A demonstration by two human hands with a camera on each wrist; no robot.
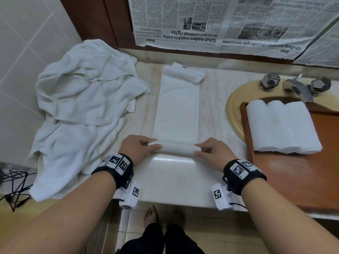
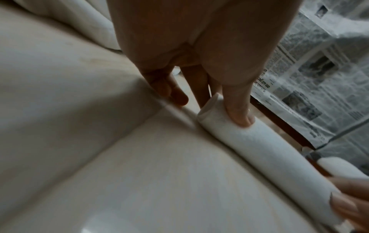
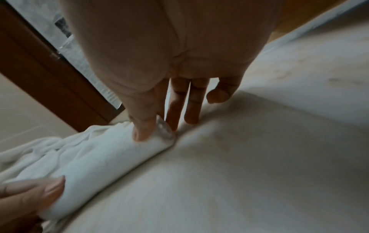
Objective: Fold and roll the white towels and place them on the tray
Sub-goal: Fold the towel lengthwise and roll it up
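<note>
My left hand (image 1: 136, 146) & right hand (image 1: 213, 151) each grip one end of the roll (image 1: 174, 147), thumb on top, fingers (image 2: 238, 110) curled round it, at the bench's (image 1: 174, 178) front edge, mid-width. The roll is the near end of a folded towel (image 1: 177, 107); the rest lies flat in a strip running toward the back edge, w/ its far end folded over sideways to the right. Tray (image 1: 286, 180) sits at the bench's right end, partly over the sink (image 1: 233, 107); 3 rolled towels (image 1: 282, 125) lie side by side, touching, at the tray's back half. Loose towel pile (image 1: 86, 107) covers the bench's left end, some hanging off the front edge. Newspaper (image 1: 220, 21) is taped up behind the back edge. Taps (image 1: 297, 85) behind the sink.
</note>
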